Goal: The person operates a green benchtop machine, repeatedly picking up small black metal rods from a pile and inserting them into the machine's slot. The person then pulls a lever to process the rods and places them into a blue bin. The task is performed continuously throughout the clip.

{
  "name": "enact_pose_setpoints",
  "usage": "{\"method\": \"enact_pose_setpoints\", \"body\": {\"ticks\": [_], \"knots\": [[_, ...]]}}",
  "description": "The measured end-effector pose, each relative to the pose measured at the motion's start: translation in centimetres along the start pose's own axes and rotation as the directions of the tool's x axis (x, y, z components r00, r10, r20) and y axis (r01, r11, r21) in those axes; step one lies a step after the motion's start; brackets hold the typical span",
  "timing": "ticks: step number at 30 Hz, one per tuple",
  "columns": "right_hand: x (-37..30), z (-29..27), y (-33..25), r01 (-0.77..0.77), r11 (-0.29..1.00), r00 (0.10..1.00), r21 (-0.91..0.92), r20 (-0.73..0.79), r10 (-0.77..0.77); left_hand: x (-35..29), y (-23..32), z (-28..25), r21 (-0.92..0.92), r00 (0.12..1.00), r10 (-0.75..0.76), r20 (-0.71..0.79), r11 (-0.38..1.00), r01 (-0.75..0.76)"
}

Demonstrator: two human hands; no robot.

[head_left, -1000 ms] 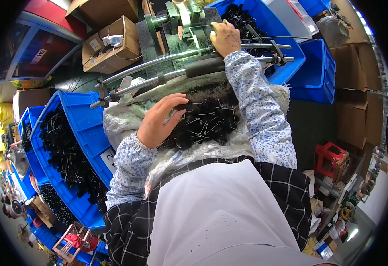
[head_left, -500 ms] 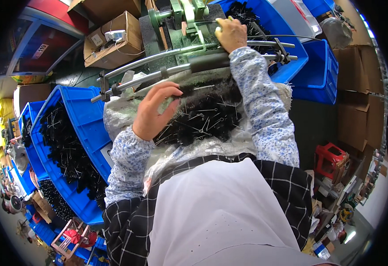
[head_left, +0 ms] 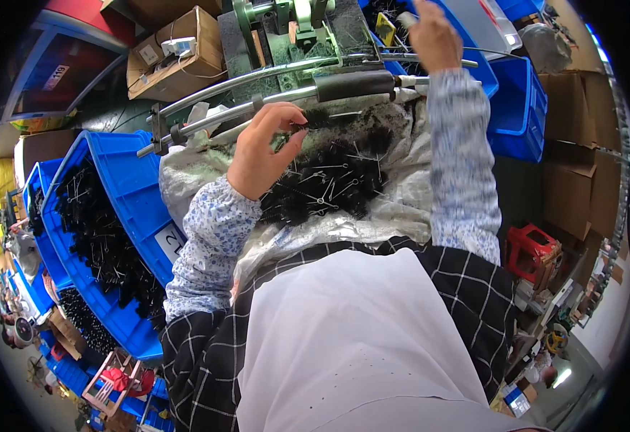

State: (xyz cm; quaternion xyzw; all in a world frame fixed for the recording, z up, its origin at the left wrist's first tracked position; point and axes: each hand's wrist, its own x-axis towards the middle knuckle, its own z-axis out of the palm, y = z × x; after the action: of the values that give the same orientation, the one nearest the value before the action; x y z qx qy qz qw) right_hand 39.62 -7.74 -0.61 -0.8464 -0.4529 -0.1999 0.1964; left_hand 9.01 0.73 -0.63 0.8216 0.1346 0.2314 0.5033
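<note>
My left hand (head_left: pixel 264 151) hovers above the near-left part of a pile of small black wire brushes (head_left: pixel 329 183). Its fingers curl, with the thumb apart and a gap between, and no held thing shows there. The brushes have thin metal stems with looped ends and lie on a whitish plastic sheet (head_left: pixel 394 216) over my lap. My right hand (head_left: pixel 437 39) is stretched out above the far-right blue bin (head_left: pixel 473 36), which has black pieces in it; motion smears its fingers. Left of it stands a green-lit machine (head_left: pixel 304 32).
Curved metal rails (head_left: pixel 243 111) with a dark padded sleeve (head_left: pixel 354 85) run between me and the machine. A large blue bin (head_left: pixel 131 180) full of black brushes stands at left. Another blue bin (head_left: pixel 520 108) is at right. An open cardboard box (head_left: pixel 200 68) sits far left.
My right hand has left the machine's front and moved right, over the far blue bin. My left hand has shifted slightly right, still over the brushes. The view has tilted a little.
</note>
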Motion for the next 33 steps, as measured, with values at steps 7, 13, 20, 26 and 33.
{"method": "enact_pose_setpoints", "body": {"ticks": [7,13,20,26,33], "knots": [[-8.3,-5.1,-10.6,-0.192,0.757,0.719,0.624,0.614,-0.324,0.5,-0.3,1.2,-0.096,0.990,0.008,-0.143,0.995,-0.022],[-2.6,3.9,-5.4,0.087,0.996,0.987,-0.001,0.136,-0.086,-5.2,-1.5,-1.1,0.193,0.901,-0.053,0.432,0.980,-0.035],[-0.9,6.0,-4.7,0.104,0.984,0.971,-0.146,0.231,-0.069,-7.5,-3.4,0.3,0.339,0.773,-0.279,0.570,0.937,0.088],[-0.7,7.1,-4.2,0.107,0.988,0.966,-0.109,0.247,-0.077,-6.9,-2.6,0.2,0.411,0.745,-0.258,0.615,0.911,-0.025],[-0.5,8.0,-3.7,0.150,0.988,0.967,-0.045,0.213,-0.137,-6.2,-2.0,0.4,0.219,0.742,-0.230,0.630,0.969,0.115]]}}
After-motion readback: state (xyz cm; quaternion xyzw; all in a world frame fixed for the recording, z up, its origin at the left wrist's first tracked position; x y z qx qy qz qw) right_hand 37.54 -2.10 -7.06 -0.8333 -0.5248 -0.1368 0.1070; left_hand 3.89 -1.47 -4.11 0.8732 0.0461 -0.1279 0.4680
